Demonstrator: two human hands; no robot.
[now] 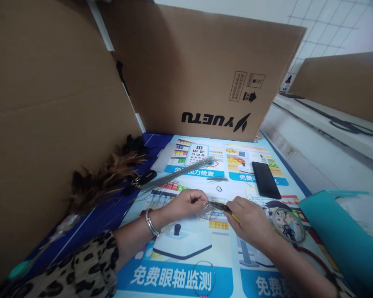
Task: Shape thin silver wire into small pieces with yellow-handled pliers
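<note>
Near the middle of the printed surface (217,244), the left hand (189,203) pinches what looks like thin wire (206,212) between thumb and fingertips, right beside the tip of the pliers (225,207). The right hand (251,219) is wrapped around the pliers' yellow handles; whether their jaws are closed is too small to tell. With fingertips this near the tip, a slip of the grip could nip skin, and springy wire could flick loose if the pinch slackens. The small dark ring (217,187) lies on the surface just beyond the hands, where a stray knuckle could knock it away. Beyond the left hand, the long wire bundle (182,171) lies with its ends spread, so a sweeping forearm could scatter it. The phone (266,180), beyond the right hand, could be scratched by a wire end springing free.
</note>
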